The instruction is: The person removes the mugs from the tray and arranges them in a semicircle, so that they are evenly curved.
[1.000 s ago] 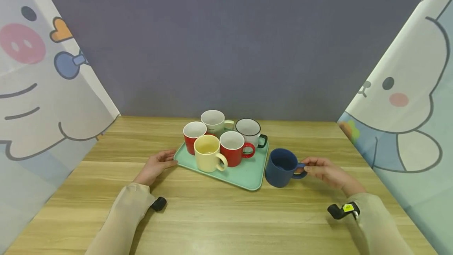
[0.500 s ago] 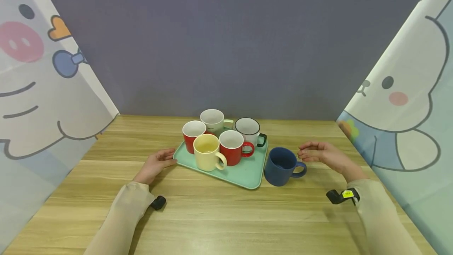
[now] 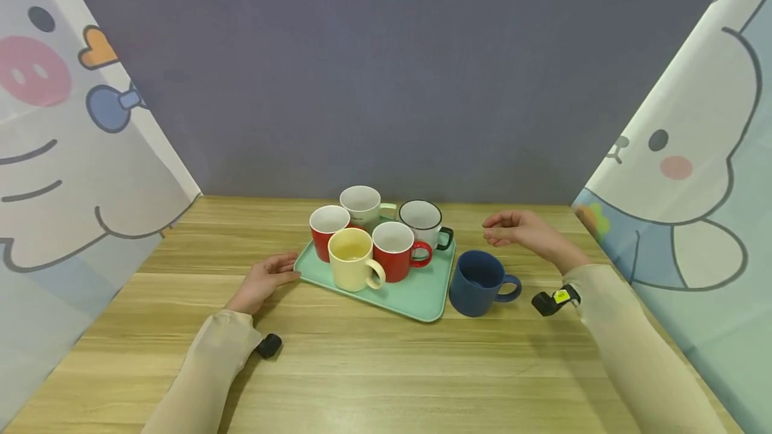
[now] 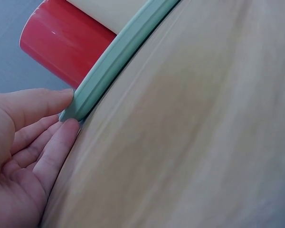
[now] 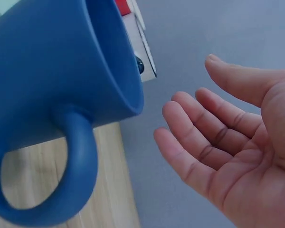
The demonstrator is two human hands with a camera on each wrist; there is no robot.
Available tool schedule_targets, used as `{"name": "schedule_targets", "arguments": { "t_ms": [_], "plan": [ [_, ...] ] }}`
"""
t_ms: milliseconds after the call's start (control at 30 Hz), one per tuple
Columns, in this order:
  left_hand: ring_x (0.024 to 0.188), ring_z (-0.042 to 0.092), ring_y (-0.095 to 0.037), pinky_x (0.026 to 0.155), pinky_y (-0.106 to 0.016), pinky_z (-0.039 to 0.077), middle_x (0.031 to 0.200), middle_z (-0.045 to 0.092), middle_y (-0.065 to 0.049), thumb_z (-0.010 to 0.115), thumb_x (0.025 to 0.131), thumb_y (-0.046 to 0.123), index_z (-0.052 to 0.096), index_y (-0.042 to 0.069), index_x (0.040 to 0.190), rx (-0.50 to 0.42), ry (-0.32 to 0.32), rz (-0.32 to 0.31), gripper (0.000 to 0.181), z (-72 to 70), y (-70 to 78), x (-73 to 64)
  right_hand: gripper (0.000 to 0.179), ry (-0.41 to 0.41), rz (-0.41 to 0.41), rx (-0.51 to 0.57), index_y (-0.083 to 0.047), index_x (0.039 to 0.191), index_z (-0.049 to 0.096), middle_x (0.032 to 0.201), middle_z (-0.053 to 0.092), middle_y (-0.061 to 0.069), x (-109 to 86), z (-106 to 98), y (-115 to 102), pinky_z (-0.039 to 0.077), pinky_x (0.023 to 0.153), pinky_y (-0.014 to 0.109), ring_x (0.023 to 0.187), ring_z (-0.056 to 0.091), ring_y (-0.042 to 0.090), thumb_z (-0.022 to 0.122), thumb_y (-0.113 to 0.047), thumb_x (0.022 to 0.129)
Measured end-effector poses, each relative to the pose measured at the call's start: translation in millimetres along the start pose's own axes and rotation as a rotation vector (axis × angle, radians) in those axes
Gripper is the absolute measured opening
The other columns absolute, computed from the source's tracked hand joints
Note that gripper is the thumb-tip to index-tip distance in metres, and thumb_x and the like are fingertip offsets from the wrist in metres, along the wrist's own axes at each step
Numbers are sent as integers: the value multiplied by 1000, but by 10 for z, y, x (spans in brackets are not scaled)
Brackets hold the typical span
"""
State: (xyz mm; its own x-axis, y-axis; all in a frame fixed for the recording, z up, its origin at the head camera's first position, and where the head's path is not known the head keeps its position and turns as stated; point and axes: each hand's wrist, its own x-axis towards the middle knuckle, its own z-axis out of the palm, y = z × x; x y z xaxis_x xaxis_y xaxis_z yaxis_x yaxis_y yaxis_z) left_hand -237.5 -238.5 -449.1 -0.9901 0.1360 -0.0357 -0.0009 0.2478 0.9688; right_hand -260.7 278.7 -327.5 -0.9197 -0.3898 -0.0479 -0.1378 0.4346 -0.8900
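My left hand (image 3: pixel 261 282) is at the left corner of a mint-green tray (image 3: pixel 416 308). In the left wrist view, thumb and forefinger pinch the tray's rim (image 4: pixel 115 61). Standing on that tray are a cream-yellow mug (image 3: pixel 346 272), two red mugs (image 3: pixel 392 262) with white insides, a pale mug (image 3: pixel 360 202) with a cream handle, and a white mug (image 3: pixel 420 221) with a black rim and dark handle. A dark blue mug (image 3: pixel 476 290) stands upright on the table, just right of the tray, its handle to the right. My right hand (image 3: pixel 525 232), loosely curved and holding nothing, hovers behind and right of it.
The wooden table (image 3: pixel 362 374) ends at a grey back wall (image 3: pixel 386 79). Cartoon-printed panels flank it, one on the left (image 3: pixel 78 166) and one on the right (image 3: pixel 693 173). A small black camera sits on each wrist.
My right hand has let go of the blue mug's handle, lifted and moved away to the left and back. The left hand and the mugs stay where they were.
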Motion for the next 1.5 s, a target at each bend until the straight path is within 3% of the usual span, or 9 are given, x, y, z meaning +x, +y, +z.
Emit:
{"name": "schedule_targets", "arguments": {
  "t_ms": [267,433,633,733,900,1133,1300,1500],
  "plan": [
    [129,48,-40,88,-15,47,139,49,-32,66,95,6,41,-14,143,1,-3,3,57,11,50,4,37,-41,5,-123,13,123,58,103,68,14,271,57,-118,57,81,33,89,67,17,64,-15,98],
    [127,50,-37,88,-16,48,139,50,-31,67,95,7,43,-13,142,14,7,0,57,-2,31,25,38,-79,19,-194,13,121,60,104,69,16,433,106,-163,57,83,35,90,67,19,65,-17,98],
    [126,51,-34,87,-15,47,139,50,-31,67,95,7,43,-13,142,12,7,-2,57,-18,0,46,37,-141,39,-284,12,122,61,113,67,22,595,181,-189,53,91,48,103,65,39,65,-14,97],
    [126,50,-36,87,-15,48,139,50,-32,67,95,7,42,-14,142,6,1,3,58,-18,-8,41,35,-173,37,-326,12,122,62,114,68,21,647,223,-199,53,92,50,105,63,41,65,-13,97],
    [126,50,-36,87,-15,48,139,50,-31,67,94,6,43,-13,142,-2,11,-1,57,-19,-32,36,34,-226,23,-383,12,121,63,115,67,22,694,272,-205,52,93,52,106,64,41,65,-11,96],
    [122,54,-31,87,-16,49,138,51,-31,68,94,7,44,-13,141,12,22,5,57,-16,-55,26,26,-298,-73,-500,11,113,66,106,71,18,741,300,-286,56,83,40,96,68,28,67,-7,95],
    [125,51,-36,87,-15,48,138,51,-31,68,94,6,44,-13,142,6,19,7,57,-13,-52,17,25,-342,-69,-548,10,111,67,102,72,16,803,296,-349,56,79,37,91,68,25,68,-8,93],
    [125,51,-36,87,-16,48,137,52,-31,68,94,6,44,-13,141,-1,17,4,57,7,-72,3,16,-458,-144,-542,-3,90,65,80,65,0,927,269,-243,49,65,30,71,56,13,68,-18,94]
  ]
}}
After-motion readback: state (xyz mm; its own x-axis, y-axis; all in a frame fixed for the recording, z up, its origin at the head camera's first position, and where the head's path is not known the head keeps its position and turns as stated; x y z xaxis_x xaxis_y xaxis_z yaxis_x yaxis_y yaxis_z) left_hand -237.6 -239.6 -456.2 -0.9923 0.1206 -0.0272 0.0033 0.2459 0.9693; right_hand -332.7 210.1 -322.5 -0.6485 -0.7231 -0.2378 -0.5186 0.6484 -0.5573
